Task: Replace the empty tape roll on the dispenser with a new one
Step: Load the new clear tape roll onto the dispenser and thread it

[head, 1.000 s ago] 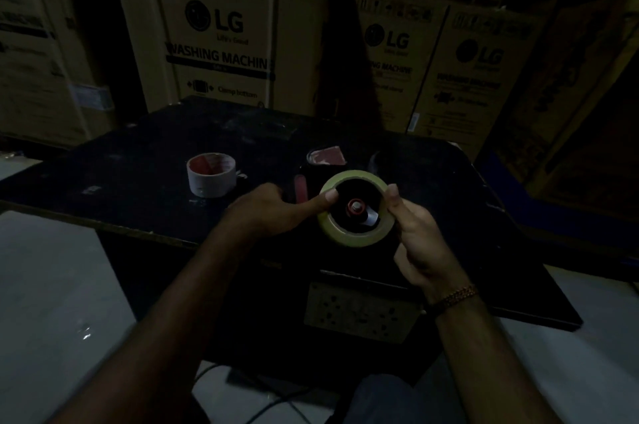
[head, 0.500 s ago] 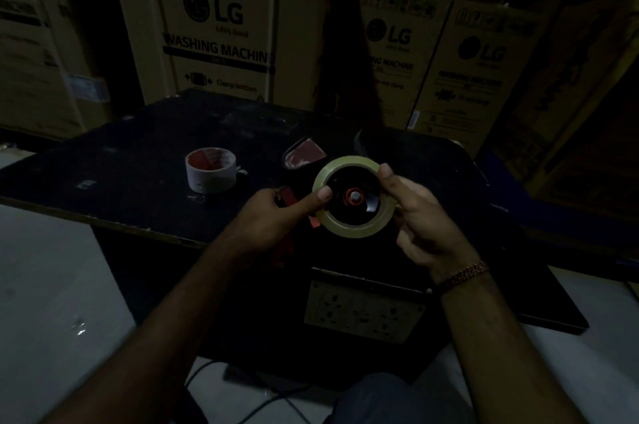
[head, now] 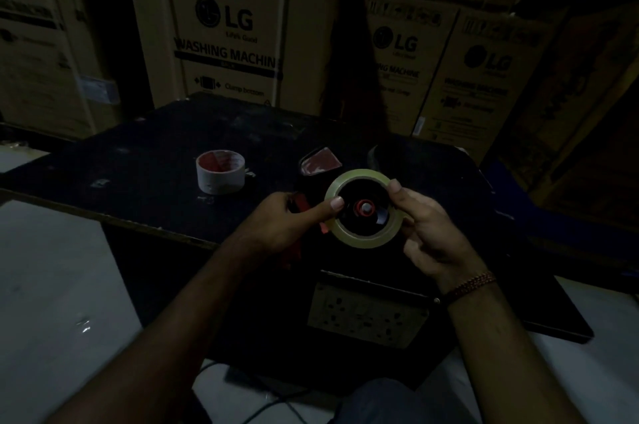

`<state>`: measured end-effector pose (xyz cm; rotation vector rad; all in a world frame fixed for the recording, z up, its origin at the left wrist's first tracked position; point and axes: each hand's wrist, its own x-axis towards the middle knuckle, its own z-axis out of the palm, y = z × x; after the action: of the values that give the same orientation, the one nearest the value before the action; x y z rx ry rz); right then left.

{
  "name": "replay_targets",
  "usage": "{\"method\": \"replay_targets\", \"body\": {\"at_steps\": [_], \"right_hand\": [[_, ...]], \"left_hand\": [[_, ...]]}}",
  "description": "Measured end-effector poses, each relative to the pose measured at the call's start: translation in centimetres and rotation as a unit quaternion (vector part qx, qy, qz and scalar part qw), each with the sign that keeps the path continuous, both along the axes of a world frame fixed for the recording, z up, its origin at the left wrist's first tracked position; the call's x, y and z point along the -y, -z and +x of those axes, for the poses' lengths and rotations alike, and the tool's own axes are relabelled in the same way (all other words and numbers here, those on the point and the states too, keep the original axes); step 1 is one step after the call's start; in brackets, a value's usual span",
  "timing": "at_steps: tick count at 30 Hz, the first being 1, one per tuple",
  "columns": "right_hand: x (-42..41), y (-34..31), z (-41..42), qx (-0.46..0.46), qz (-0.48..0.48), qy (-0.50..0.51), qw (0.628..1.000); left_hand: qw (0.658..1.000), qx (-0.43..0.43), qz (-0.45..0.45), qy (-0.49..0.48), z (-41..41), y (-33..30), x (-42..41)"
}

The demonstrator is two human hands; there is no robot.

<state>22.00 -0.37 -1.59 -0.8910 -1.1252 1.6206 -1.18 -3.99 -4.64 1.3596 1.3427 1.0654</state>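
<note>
A fresh roll of clear tape (head: 363, 208) sits around the red hub (head: 363, 208) of a handheld tape dispenser (head: 320, 165), held just above the near edge of a dark bench (head: 145, 153). The left hand (head: 281, 226) closes its grip on the dispenser's red handle, thumb pressed on the roll's rim at nine o'clock, apparently steadying the frame. The right hand (head: 427, 233) pinches the rim at two o'clock, seemingly to seat or turn the roll on the hub; whether it is fully seated cannot be told in the dim light. At ten o'clock from the roll, well apart, a pale cardboard core (head: 220, 176), likely the spent one, stands on end on the bench. Washing-machine cartons (head: 235, 36) are stacked behind.
</note>
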Motion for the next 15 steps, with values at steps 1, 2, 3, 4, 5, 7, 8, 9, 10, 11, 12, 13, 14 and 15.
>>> {"method": "replay_targets", "body": {"at_steps": [1,2,3,4,5,7,8,9,10,11,12,13,14,15], "right_hand": [[0.01,0.06,0.05,-0.002,-0.001,0.000,1.000],[0.03,0.05,0.09,-0.004,0.001,-0.001,1.000],[0.00,0.03,0.12,-0.007,0.002,-0.006,1.000],[0.02,-0.04,0.07,-0.011,0.000,-0.011,1.000],[0.03,-0.03,0.04,-0.013,-0.001,-0.012,1.000],[-0.03,0.06,0.09,-0.012,-0.001,-0.009,1.000],[-0.07,0.04,0.10,-0.010,0.001,-0.009,1.000],[-0.14,0.06,0.14,-0.008,0.003,-0.009,1.000],[-0.23,0.09,0.23,-0.006,0.003,-0.010,1.000],[-0.32,0.11,0.30,-0.004,0.003,-0.011,1.000],[-0.29,0.11,0.33,-0.001,0.002,-0.011,1.000],[-0.31,0.15,0.32,0.001,0.001,-0.008,1.000],[-0.28,0.23,0.28,0.002,0.001,-0.003,1.000],[-0.28,0.38,0.26,-0.001,0.001,0.001,1.000]], "left_hand": [[1.000,0.000,0.004,0.002,-0.01,0.01,0.07],[1.000,0.000,0.007,0.003,-0.02,0.03,0.07],[1.000,0.000,0.010,0.004,-0.01,0.04,0.04],[1.000,0.002,0.011,0.005,-0.03,0.10,-0.04],[1.000,0.001,0.013,0.008,-0.05,0.20,-0.10],[1.000,-0.001,0.017,0.014,-0.09,0.30,-0.09],[1.000,-0.003,0.017,0.015,-0.12,0.27,-0.08],[1.000,-0.004,0.017,0.016,-0.09,0.22,0.02],[1.000,-0.005,0.017,0.016,-0.04,0.12,0.11],[1.000,-0.006,0.016,0.018,0.00,0.04,0.15],[1.000,-0.009,0.013,0.019,0.00,0.00,0.16],[1.000,-0.012,0.011,0.019,-0.01,-0.04,0.16],[1.000,-0.015,0.011,0.019,-0.08,-0.05,0.14],[1.000,-0.016,0.013,0.019,-0.09,-0.06,0.15]]}}
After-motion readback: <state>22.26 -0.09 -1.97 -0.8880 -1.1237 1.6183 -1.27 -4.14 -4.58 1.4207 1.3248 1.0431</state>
